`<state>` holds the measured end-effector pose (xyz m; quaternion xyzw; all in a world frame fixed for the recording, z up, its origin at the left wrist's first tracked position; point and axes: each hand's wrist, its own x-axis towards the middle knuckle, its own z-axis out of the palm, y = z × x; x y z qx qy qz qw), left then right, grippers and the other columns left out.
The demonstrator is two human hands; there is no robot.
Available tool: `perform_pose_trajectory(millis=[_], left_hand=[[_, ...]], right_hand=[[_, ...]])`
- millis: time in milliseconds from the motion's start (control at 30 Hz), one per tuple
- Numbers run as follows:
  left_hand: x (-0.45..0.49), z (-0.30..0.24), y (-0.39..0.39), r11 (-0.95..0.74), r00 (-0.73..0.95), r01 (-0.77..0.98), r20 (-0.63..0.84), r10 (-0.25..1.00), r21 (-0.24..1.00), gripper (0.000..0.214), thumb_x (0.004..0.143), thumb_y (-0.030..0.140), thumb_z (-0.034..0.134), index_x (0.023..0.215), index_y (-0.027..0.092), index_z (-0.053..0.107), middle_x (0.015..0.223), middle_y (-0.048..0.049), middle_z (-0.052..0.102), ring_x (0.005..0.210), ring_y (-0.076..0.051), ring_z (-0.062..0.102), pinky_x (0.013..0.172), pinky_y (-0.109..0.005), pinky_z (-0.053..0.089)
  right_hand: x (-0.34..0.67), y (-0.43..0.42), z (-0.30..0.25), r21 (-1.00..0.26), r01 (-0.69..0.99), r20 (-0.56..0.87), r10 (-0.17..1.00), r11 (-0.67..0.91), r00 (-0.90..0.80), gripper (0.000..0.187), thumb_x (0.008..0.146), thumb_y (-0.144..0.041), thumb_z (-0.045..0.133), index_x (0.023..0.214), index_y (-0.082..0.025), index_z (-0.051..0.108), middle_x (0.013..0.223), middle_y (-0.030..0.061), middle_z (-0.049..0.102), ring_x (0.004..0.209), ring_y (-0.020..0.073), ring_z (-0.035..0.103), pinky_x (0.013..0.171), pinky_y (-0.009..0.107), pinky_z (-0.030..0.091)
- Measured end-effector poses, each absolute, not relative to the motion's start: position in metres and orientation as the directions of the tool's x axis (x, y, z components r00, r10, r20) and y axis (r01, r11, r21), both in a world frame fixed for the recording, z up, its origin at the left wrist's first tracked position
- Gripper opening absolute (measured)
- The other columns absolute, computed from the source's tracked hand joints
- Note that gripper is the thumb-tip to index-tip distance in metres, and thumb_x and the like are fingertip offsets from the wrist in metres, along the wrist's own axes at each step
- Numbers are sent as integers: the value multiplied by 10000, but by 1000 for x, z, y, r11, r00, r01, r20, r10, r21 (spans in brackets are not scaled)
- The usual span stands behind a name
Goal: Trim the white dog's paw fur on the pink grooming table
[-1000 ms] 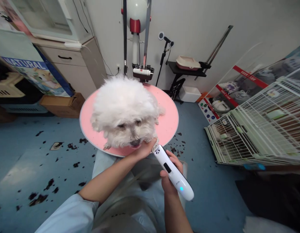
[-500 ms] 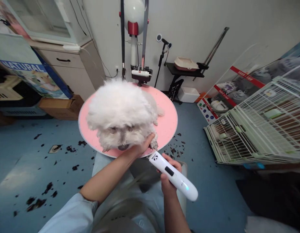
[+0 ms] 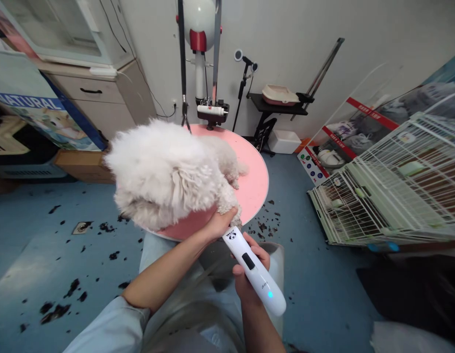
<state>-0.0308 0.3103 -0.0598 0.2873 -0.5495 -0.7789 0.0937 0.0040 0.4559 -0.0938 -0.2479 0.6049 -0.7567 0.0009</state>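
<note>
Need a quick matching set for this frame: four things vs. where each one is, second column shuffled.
Things:
1. white dog
2. white clipper
3. wire cage
4. dark fur clippings

Places:
A. scattered on the blue floor
B. in the right hand
C. on the pink round table, left hand at its front leg
D. tipped over on the floor at the right edge of the view

Pairs: 1-C, 2-B, 3-D, 4-A
</note>
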Motion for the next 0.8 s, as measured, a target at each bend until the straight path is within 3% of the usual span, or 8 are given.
perform_pose_trajectory(millis=[133,200,300,400,533,667,800], left_hand=[[-27,-59,308,-419,-841,-105,-305,-446,902,473,647,570,714,842,152,608,680,-15,646,681,-180,616,672,-297,471],[-27,-58,305,-470,-842,-114,-336,-422,875,469,619,555,746,813,150,610,653,-8,632,625,-168,590,640,-297,459],[-28,-53,301,-568,-853,-92,-360,-379,818,418,622,507,772,766,151,606,618,-3,611,592,-157,571,625,-296,459],[-31,-44,299,-677,-872,21,-317,-372,736,344,638,396,791,815,162,612,675,1,630,646,-152,588,645,-282,476],[-35,-32,300,-752,-881,53,-323,-345,657,259,672,306,766,807,158,601,669,6,624,639,-143,581,610,-270,476],[-36,-31,298,-749,-885,60,-312,-345,660,228,684,293,747,761,143,594,668,-5,626,615,-139,572,598,-274,473],[-35,-31,298,-716,-890,76,-277,-363,693,238,696,318,740,773,154,587,629,8,605,583,-137,557,602,-280,469]], right_hand=[[-3,459,-96,-902,-340,419,-345,-267,-840,503,760,-502,719,1125,-295,442,1320,126,552,1082,282,628,750,407,554],[-6,462,-95,-923,-263,365,-428,-280,-827,535,756,-488,727,1165,-279,454,1377,144,515,1142,302,603,771,419,561],[-8,468,-94,-944,-93,241,-469,-316,-850,583,721,-538,741,1159,-259,477,1380,161,523,841,229,698,670,377,575],[-4,468,-94,-911,-90,238,-333,-403,-912,550,679,-566,764,1032,-264,469,1256,117,630,517,113,616,484,275,504],[3,459,-91,-863,-99,216,-183,-496,-959,508,718,-572,728,1034,-271,467,1210,88,656,511,95,590,518,270,505],[2,450,-84,-847,-89,179,-125,-525,-976,395,809,-522,648,1072,-269,495,1229,95,646,553,102,595,554,287,521],[-3,442,-81,-804,-85,187,-114,-588,-976,356,806,-462,672,1066,-275,515,1210,78,659,564,98,591,568,284,520]])
